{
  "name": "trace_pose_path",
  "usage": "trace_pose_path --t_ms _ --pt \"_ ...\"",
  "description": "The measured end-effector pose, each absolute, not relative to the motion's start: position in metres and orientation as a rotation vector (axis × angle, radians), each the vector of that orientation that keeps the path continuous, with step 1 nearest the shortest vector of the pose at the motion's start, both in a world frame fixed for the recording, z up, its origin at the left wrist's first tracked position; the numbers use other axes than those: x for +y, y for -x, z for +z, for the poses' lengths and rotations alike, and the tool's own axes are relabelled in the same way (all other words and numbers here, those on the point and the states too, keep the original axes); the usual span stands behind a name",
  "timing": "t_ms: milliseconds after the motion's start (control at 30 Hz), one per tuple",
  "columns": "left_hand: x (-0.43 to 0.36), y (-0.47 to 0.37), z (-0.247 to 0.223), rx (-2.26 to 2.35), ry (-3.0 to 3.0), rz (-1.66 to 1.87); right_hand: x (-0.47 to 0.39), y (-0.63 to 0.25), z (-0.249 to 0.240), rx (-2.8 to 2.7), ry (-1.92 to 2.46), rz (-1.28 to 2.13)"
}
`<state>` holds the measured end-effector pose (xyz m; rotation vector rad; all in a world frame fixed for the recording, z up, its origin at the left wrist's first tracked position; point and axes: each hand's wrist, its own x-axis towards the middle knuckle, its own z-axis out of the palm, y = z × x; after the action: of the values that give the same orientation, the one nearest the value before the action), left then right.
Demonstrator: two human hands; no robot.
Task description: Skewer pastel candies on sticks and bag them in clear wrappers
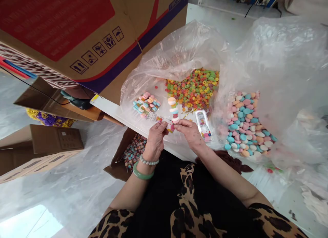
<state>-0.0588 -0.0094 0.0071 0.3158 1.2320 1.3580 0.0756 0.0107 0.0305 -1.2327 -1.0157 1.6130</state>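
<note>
Between the finger and thumb of my right hand (189,131) is the lower end of a marshmallow skewer (173,110), with pastel marshmallows and gummy rings stacked upright on it. My left hand (155,137), just beside it, pinches a small printed plastic bag (169,127) by its edge. The skewer is apart from the bag's opening as far as I can see. A stack of printed bags (204,126) lies in a white tray right of my right hand. Gold twist ties (189,112) are scattered behind my fingers. Several filled skewers (146,103) lie in a heap beyond my left hand.
Loose gummy rings (198,89) spread over a clear plastic sheet (179,50). Pastel marshmallows (247,123) fill a plastic bag at right. A large carton (107,36) stands at back left. Below the table's left edge, an open box (134,152) holds wrapped candy.
</note>
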Motion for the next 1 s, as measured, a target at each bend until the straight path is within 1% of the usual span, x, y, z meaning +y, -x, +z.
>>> trace_pose_path --t_ms 100,167,267,433,500,733,1000 --pt "-0.008 0.053 0.002 1.239 -0.376 1.446 0.009 -0.074 0.037 -0.932 1.183 1.808" --pt "-0.008 0.048 0.001 1.270 -0.427 1.475 0.008 -0.072 0.039 -0.937 1.173 1.856" --pt "-0.009 0.045 0.002 1.300 -0.471 1.479 0.010 -0.071 0.033 -0.923 1.190 1.811" --pt "-0.007 0.053 0.006 1.181 -0.386 1.193 0.023 -0.078 0.022 -0.975 1.240 1.706" --pt "-0.006 0.056 0.006 1.183 -0.383 1.132 0.027 -0.080 0.023 -0.991 1.221 1.700" --pt "-0.001 0.050 -0.003 1.261 -0.378 1.378 0.022 -0.078 0.034 -0.913 1.201 1.860" --pt "-0.002 0.052 0.000 1.184 -0.377 1.285 0.026 -0.071 0.026 -1.009 1.220 1.712"
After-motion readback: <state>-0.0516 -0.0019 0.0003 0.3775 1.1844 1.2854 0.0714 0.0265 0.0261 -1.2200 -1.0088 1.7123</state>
